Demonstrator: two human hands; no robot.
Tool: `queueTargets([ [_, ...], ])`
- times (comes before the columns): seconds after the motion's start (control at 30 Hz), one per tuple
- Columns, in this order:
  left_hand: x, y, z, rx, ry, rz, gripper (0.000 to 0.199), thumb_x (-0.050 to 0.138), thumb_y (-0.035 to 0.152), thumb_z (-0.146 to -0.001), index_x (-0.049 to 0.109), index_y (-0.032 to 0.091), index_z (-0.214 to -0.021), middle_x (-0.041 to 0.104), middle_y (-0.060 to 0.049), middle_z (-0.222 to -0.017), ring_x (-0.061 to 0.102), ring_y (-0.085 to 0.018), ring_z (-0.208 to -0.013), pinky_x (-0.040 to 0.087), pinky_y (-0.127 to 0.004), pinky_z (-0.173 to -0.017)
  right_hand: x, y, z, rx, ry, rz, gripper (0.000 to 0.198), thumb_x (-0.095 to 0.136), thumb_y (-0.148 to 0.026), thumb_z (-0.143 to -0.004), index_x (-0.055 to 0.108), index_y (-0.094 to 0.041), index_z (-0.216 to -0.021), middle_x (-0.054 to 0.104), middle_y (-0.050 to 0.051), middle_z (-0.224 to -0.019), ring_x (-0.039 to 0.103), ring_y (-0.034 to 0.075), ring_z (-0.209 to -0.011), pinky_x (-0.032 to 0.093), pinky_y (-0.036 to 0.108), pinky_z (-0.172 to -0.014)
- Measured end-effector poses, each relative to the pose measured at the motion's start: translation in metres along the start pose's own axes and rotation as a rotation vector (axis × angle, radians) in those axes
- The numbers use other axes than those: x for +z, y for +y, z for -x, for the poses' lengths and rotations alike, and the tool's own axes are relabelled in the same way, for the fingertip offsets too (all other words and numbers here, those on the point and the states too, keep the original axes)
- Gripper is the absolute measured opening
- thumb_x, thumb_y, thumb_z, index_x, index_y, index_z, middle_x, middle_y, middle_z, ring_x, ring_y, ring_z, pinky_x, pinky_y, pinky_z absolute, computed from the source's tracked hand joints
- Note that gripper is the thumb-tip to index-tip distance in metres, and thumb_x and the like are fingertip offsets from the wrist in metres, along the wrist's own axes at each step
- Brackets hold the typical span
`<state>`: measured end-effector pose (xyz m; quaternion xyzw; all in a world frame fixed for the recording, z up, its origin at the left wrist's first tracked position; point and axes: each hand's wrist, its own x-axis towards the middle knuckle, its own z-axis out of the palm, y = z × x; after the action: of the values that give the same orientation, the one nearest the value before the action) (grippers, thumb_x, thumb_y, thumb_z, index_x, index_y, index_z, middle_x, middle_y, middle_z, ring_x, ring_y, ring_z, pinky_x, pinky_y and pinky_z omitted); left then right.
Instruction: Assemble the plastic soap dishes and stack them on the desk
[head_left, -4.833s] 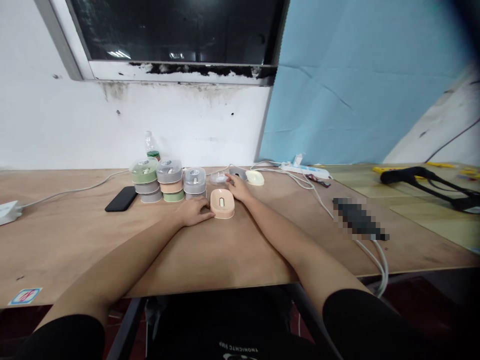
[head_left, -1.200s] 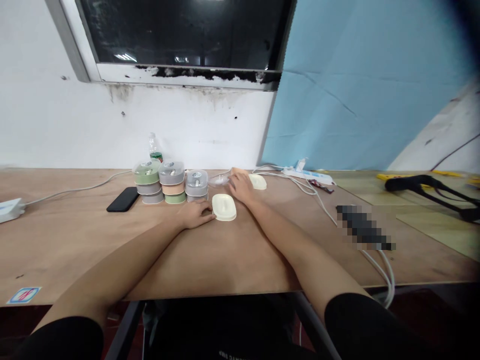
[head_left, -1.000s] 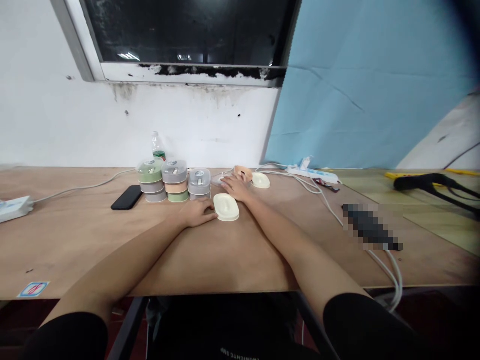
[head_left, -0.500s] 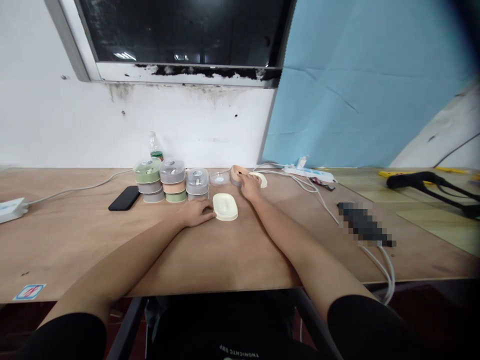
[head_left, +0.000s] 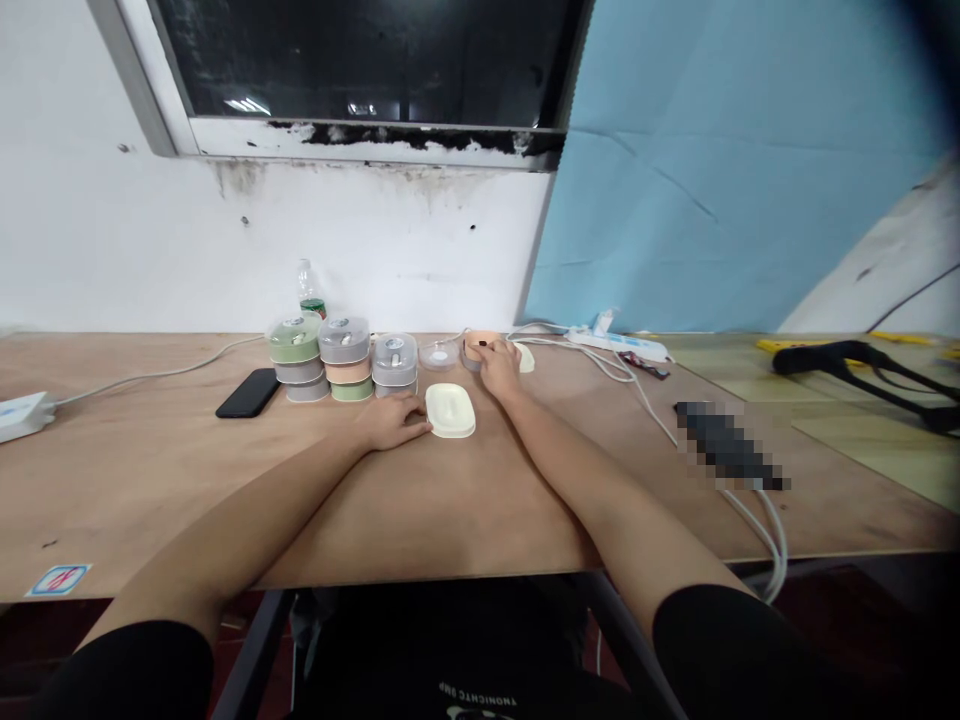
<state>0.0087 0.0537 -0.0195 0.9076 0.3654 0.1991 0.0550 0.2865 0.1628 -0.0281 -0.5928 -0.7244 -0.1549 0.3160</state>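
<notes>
A shallow cream dish or lid (head_left: 451, 412) with rounded corners lies flat in front of me. My left hand (head_left: 391, 420) rests on the table at its left edge, thumb and fingers apart, fingertips close to or touching the rim. Further out, my right hand (head_left: 498, 366) has its fingers on a small peach box (head_left: 480, 344). This box sits over a grey layer (head_left: 471, 362), partly covered by my fingers. Behind that hand a second cream piece (head_left: 526, 359) shows in part. Left of the peach box lies a clear lid (head_left: 439, 355).
Stacked green, grey and peach boxes with clear lids (head_left: 345, 362) stand left of centre, a plastic bottle (head_left: 309, 290) behind them. A black phone (head_left: 248, 393) lies left. Power strips (head_left: 619, 345) and cables run along the back right; a blurred dark object (head_left: 729, 445) lies right.
The peach box has gone from tilted to roughly level over the grey layer, shifting slightly right under my right hand. My left hand and the cream dish stay put.
</notes>
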Motion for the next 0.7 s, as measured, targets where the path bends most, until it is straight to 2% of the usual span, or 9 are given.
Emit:
queueTargets([
  [0.2, 0.0, 0.0, 0.0, 0.002, 0.001, 0.009, 0.04, 0.05, 0.055, -0.088, 0.063, 0.021, -0.105, 0.064, -0.008, -0.108, 0.063, -0.024, -0.097, 0.051, -0.038, -0.086, 0.002, 0.004, -0.001, -0.05, -0.05, -0.052, 0.044, 0.044, -0.012, -0.086, 0.068, -0.024, -0.121, 0.063, 0.011, -0.106, 0.048, 0.025, -0.097, 0.033, 0.039, -0.091],
  [0.4, 0.002, -0.002, 0.0, 0.009, 0.009, -0.021, 0.042, 0.049, 0.057, -0.089, 0.063, 0.021, -0.106, 0.064, -0.008, -0.108, 0.063, -0.024, -0.096, 0.051, -0.037, -0.085, -0.014, -0.011, 0.008, -0.117, 0.109, -0.173, 0.035, 0.041, -0.025, -0.093, 0.068, -0.018, -0.115, 0.064, 0.012, -0.106, 0.049, 0.028, -0.105, 0.035, 0.044, -0.096],
  [0.53, 0.003, -0.002, 0.0, 0.03, 0.005, -0.022, 0.041, 0.049, 0.055, -0.089, 0.063, 0.021, -0.108, 0.065, -0.008, -0.108, 0.063, -0.024, -0.097, 0.05, -0.037, -0.086, -0.041, -0.02, 0.032, -0.337, 0.053, -0.346, 0.036, 0.044, -0.043, -0.095, 0.068, -0.02, -0.109, 0.066, 0.011, -0.103, 0.054, 0.027, -0.103, 0.04, 0.044, -0.094],
  [0.63, 0.002, -0.002, 0.0, 0.029, 0.009, -0.011, 0.04, 0.049, 0.055, -0.09, 0.063, 0.021, -0.107, 0.065, -0.008, -0.107, 0.063, -0.023, -0.096, 0.05, -0.036, -0.085, -0.064, -0.026, 0.054, -0.581, -0.113, -0.421, 0.047, 0.052, -0.058, -0.088, 0.065, -0.02, -0.114, 0.067, 0.01, -0.103, 0.057, 0.026, -0.098, 0.043, 0.043, -0.09],
  [0.7, 0.002, -0.001, 0.001, 0.03, 0.013, -0.004, 0.04, 0.05, 0.054, -0.089, 0.063, 0.02, -0.107, 0.065, -0.008, -0.107, 0.063, -0.023, -0.095, 0.05, -0.035, -0.084, -0.074, -0.031, 0.066, -0.683, -0.22, -0.38, 0.059, 0.06, -0.066, -0.079, 0.064, -0.019, -0.116, 0.066, 0.011, -0.104, 0.058, 0.027, -0.097, 0.044, 0.043, -0.088],
])
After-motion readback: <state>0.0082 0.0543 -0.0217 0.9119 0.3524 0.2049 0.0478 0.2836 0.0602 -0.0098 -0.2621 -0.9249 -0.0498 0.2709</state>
